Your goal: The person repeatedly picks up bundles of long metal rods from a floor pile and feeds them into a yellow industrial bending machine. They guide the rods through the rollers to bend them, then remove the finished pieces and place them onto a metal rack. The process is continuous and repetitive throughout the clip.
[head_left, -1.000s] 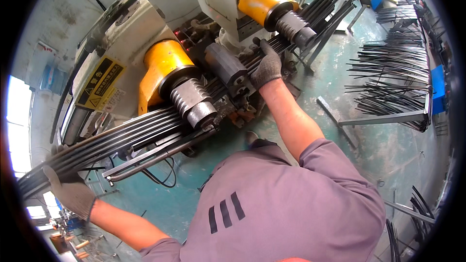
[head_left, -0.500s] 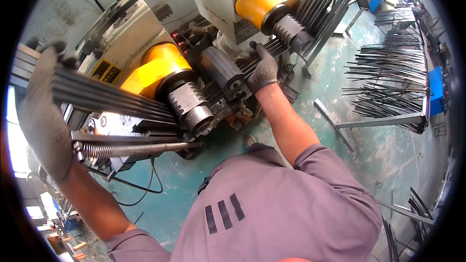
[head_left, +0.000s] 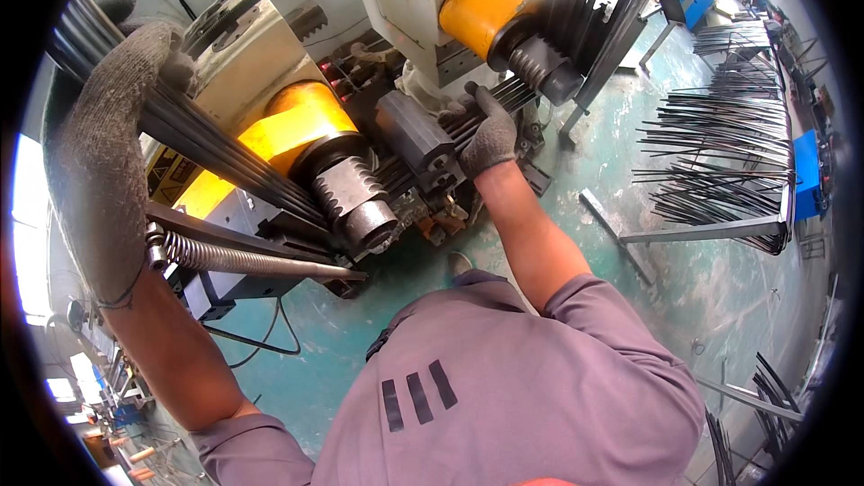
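Observation:
My left hand, in a grey knit glove, is closed round the left end of a bundle of dark metal rods. From there the rods slope down to a toothed steel roller on a yellow arm. My right hand, gloved alike, grips the rods' middle stretch beside a dark steel block; its fingers are partly hidden. Past a second toothed roller on another yellow arm, the rods rise steeply at the right.
A long coil spring and a metal bar lie below the left rods. Right of me, a floor rack carries many bent dark rods. A loose metal bar lies on the green floor. A cable hangs below the machine.
My left hand has risen with the rods' left end, which now slopes more steeply. At the right, the rods and yellow arm have swung more upright. My right hand has barely moved.

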Motion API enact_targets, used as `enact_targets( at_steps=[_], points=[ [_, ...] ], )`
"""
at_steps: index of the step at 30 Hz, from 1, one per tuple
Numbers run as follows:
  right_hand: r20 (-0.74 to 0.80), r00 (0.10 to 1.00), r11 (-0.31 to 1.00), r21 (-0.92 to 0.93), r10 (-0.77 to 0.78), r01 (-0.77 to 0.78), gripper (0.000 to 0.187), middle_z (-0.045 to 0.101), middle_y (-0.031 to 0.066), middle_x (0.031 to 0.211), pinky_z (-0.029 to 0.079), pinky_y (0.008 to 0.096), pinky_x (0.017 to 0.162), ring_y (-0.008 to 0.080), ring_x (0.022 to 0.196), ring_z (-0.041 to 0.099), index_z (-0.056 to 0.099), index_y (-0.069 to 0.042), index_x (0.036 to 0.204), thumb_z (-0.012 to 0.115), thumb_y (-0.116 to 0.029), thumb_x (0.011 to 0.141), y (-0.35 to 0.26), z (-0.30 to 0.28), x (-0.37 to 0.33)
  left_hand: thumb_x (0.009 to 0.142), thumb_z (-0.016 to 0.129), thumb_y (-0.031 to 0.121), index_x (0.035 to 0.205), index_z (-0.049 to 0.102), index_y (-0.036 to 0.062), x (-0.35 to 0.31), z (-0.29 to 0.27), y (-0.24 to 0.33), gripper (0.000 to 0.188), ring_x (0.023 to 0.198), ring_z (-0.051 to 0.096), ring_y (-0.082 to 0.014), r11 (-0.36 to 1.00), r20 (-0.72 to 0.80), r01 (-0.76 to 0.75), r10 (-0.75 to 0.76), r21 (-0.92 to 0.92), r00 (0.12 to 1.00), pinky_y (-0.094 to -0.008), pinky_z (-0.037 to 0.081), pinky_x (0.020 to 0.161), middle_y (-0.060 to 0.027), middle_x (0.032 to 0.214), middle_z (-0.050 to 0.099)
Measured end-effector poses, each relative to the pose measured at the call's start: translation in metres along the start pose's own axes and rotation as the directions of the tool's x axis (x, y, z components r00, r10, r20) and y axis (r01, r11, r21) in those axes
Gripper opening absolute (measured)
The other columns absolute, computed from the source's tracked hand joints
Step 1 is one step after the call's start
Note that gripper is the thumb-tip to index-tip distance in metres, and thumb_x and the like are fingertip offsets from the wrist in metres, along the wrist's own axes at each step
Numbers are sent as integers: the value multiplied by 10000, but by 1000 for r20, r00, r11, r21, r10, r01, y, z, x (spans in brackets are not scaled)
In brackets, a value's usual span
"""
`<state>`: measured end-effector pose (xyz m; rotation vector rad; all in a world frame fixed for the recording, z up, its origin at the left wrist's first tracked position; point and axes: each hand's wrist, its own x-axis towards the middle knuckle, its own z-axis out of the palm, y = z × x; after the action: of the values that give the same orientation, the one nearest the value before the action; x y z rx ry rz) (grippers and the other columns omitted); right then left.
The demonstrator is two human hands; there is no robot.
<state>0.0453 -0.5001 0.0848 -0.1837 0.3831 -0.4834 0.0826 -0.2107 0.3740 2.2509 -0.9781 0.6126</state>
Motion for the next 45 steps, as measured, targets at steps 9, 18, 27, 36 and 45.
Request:
enact_targets(
  at_steps=[9,18,27,36,45],
  points=[
    [13,1000,999,48,25,-26,175,514,53,757,521,411,601,217,628,545,553,-27,1072,548,-168,968,1,-5,6,892,697,251,1283,570,46,3,1,1,460,962,703,-227,992,-32,66,-70,-105,997,-333,557,901,-140,1108,674],
    [37,999,996,79,38,-40,164,513,40,738,520,405,606,212,610,540,553,-34,1073,544,-163,973,-1,-10,9,889,705,248,1277,557,71,6,4,6,452,993,688,-211,970,-18,186,-191,-155,981,-327,532,937,-125,1096,670],
    [29,999,997,65,35,-37,172,528,43,749,523,406,609,214,618,550,553,-29,1076,544,-166,973,0,-9,8,896,703,278,1274,565,92,7,-1,8,444,989,689,-226,954,1,216,-221,-206,975,-371,531,940,-120,1090,682],
    [-40,999,999,22,35,-34,192,538,50,751,532,401,602,217,629,558,555,-11,1098,559,-147,962,-1,0,0,897,671,396,1262,575,84,10,6,37,490,952,695,-216,956,-210,276,-292,-104,933,-390,534,942,-114,1049,693],
    [-82,994,991,-110,65,-74,147,548,66,736,542,418,652,238,660,575,573,-15,1047,562,-129,956,0,-19,10,864,663,391,1124,650,-11,-16,-11,31,479,900,701,-216,883,-272,460,-467,-91,842,-373,580,821,-141,993,697]
  ],
)
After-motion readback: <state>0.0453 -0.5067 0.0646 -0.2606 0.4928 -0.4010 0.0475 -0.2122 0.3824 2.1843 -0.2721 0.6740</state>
